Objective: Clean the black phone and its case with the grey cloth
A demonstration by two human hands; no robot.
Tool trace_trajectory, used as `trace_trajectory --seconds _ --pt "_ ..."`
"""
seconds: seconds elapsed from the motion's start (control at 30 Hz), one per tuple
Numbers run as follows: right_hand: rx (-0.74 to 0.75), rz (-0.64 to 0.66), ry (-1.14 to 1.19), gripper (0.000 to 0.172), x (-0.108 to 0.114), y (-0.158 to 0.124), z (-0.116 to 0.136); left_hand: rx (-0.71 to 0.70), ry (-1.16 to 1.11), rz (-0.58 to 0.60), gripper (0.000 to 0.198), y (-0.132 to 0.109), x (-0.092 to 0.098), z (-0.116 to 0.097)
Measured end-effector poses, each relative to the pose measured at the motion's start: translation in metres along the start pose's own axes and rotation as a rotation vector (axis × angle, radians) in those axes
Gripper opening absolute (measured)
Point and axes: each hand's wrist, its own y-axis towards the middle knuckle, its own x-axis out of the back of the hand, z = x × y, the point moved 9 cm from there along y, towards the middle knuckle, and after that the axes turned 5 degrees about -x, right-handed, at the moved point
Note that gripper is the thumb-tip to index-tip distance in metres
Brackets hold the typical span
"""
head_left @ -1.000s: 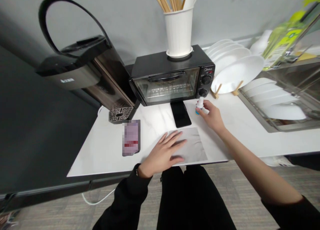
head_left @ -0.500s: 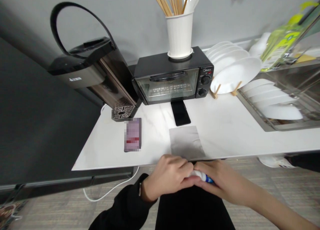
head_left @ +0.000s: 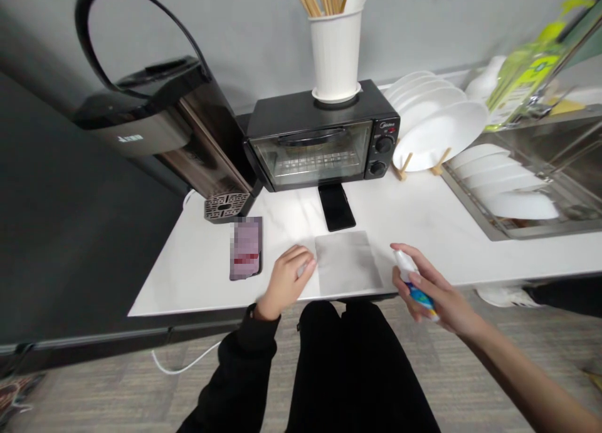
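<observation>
Along the front edge of the white surface [head_left: 188, 282], a thin grey cloth [head_left: 348, 264] lies flat, its near side close to that edge. Just left of it, the person's left hand [head_left: 286, 279] is curled in, fingers closed around a small pale piece [head_left: 301, 270], mostly hidden and too small to identify. Whether this hand touches the surface cannot be told. Right of the cloth, well apart from the left hand, the right hand [head_left: 435, 292] has its fingers wrapped around a small spray bottle [head_left: 421, 297] with a white top and blue label. The bottle is tilted by the front edge, its top pointing back and leftward. Behind the cloth, a black phone [head_left: 337, 208] lies just before the toaster oven [head_left: 320, 138] at the back edge. Nearer the surface's left edge, a purple phone [head_left: 247, 248], partly pixelated, lies close to a dark drinks machine [head_left: 207, 154].
</observation>
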Motion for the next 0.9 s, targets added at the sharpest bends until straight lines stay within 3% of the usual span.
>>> trace_trajectory --seconds 0.1,0.17,0.27,0.33,0.43,0.63,0.73,0.9 --pt "0.068 0.031 0.020 0.042 -0.012 0.016 0.005 0.035 -0.022 -0.018 0.031 0.009 -0.007 0.012" --pt "0.149 0.012 -0.151 0.040 -0.011 0.026 0.018 0.044 -0.033 -0.024 0.032 0.008 -0.006 0.016" --pt "0.329 -0.043 -0.770 0.046 -0.016 0.042 0.045 0.055 -0.052 -0.031 0.033 0.005 -0.003 0.017" --pt "0.426 -0.010 -1.207 0.050 -0.027 0.055 0.054 0.062 -0.058 -0.032 0.033 0.005 -0.002 0.017" --pt "0.505 0.082 -1.567 0.052 -0.039 0.070 0.054 0.071 -0.071 -0.035 0.032 0.006 -0.002 0.017" --pt "0.569 0.205 -1.723 0.043 -0.041 0.082 0.038 0.073 -0.106 -0.041 0.032 0.005 -0.002 0.017" --pt "0.598 0.173 -1.746 0.035 -0.036 0.081 0.038 0.073 -0.104 -0.041 0.032 0.005 -0.002 0.017" --pt "0.642 0.108 -1.768 0.044 -0.034 0.075 0.046 0.070 -0.104 -0.038 0.032 0.006 -0.002 0.017"
